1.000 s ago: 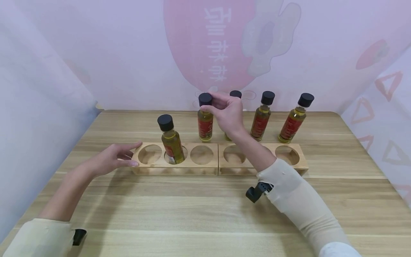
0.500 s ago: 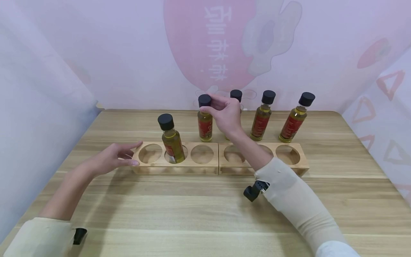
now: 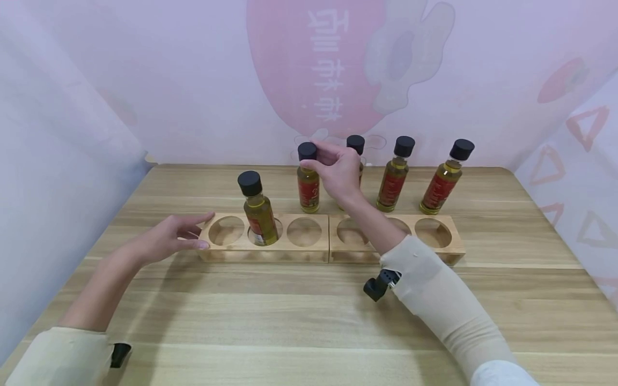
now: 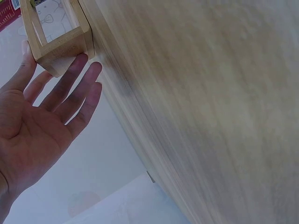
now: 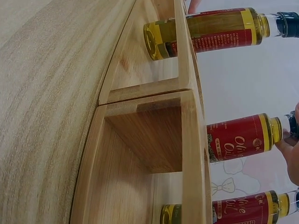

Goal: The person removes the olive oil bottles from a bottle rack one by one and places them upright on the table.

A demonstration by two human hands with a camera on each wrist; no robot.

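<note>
Bottles five (image 3: 395,172), racks two (image 3: 263,237), right hand (image 3: 338,169) pinching one bottle cap (image 3: 307,151), left hand (image 3: 169,238) flat open.

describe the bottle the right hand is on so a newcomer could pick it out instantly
On the wooden table, four oil bottles stand in a row behind the two wooden racks. The gripped bottle is the leftmost of that row, red label, black cap. It alone has the right hand pinching its cap; the bottle in the rack sits nearer, untouched.
</note>
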